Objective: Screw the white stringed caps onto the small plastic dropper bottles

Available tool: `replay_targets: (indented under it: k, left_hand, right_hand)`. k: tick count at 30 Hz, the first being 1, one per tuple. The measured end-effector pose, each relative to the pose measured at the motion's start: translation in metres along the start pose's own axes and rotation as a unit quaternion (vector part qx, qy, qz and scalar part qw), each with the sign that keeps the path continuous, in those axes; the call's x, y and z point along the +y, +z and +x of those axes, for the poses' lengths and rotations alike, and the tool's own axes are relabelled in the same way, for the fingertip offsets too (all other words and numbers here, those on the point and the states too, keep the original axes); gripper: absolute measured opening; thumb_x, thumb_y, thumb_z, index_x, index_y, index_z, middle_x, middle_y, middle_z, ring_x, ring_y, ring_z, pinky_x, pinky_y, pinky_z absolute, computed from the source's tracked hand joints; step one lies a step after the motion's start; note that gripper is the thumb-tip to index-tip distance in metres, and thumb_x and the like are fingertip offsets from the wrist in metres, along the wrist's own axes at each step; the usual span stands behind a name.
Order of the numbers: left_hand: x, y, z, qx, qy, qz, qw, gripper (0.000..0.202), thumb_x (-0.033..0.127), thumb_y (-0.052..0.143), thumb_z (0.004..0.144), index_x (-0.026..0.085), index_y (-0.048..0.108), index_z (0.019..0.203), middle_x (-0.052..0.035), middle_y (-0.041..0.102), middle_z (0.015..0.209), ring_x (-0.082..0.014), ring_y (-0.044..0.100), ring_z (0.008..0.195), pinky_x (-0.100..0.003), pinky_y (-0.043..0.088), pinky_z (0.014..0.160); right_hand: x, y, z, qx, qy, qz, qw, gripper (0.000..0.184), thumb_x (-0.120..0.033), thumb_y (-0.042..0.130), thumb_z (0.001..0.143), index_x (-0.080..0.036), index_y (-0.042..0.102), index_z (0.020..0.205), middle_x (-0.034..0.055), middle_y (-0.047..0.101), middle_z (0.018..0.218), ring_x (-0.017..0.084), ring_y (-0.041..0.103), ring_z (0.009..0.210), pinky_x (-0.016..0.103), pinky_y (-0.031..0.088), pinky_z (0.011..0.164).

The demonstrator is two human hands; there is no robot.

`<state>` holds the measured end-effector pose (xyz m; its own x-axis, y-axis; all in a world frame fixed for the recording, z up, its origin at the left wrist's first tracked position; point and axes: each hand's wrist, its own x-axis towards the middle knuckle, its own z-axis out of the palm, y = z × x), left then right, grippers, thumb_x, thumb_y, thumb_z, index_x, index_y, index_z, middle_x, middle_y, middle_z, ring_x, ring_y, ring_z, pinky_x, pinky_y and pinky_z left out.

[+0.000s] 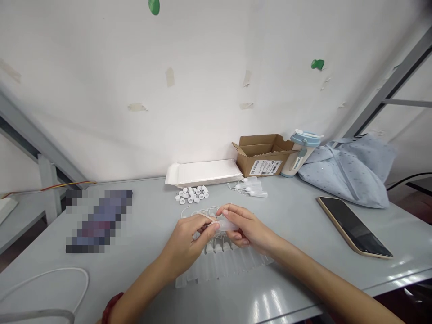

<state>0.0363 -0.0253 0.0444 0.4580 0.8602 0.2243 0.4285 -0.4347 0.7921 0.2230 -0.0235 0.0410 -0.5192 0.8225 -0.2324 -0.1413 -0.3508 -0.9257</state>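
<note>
My right hand (248, 226) is closed around a small translucent plastic tube (224, 225), held level above the table. My left hand (189, 238) pinches at the tube's left end, where a thin pale cord runs over the fingers. What exactly lies between the left fingertips is partly hidden. Below both hands, a row of similar translucent tubes (216, 265) lies side by side, with looped pale cords at their tops. Beyond the hands sits a loose cluster of small white caps (192, 194). Several corded tubes (251, 186) lie to the right of the caps.
Along the wall stand a flat white box (209, 172), an open cardboard box (265, 157) and a blue-lidded cup (300, 155). A pale blue bag (344, 173) and a phone (354, 227) lie at right. A pixelated item (99, 220) and a white cable (86, 279) are at left.
</note>
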Motion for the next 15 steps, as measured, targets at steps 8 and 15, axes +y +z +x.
replay_targets:
  k: [8, 15]
  left_hand:
    - [0.0038, -0.0028, 0.0024, -0.011, -0.071, -0.075, 0.995, 0.026, 0.038, 0.050, 0.086, 0.017, 0.060, 0.074, 0.0015, 0.057, 0.064, -0.0112, 0.052, 0.057, -0.020, 0.042, 0.052]
    - [0.0023, -0.0029, 0.0010, 0.056, -0.035, -0.026, 0.997, 0.023, 0.034, 0.053, 0.085, 0.017, 0.064, 0.073, 0.0004, 0.059, 0.060, -0.0123, 0.055, 0.055, -0.022, 0.043, 0.052]
  right_hand:
    - [0.0039, 0.0017, -0.0005, 0.042, -0.094, -0.125, 0.987, 0.036, -0.054, 0.045, 0.087, -0.020, 0.046, 0.097, -0.0090, 0.039, 0.052, 0.007, 0.036, 0.043, 0.019, 0.029, 0.044]
    - [0.0031, 0.0001, -0.0008, 0.098, -0.168, -0.255, 0.947, 0.031, -0.048, 0.053, 0.085, -0.017, 0.052, 0.090, -0.0037, 0.051, 0.061, 0.011, 0.051, 0.054, 0.023, 0.039, 0.051]
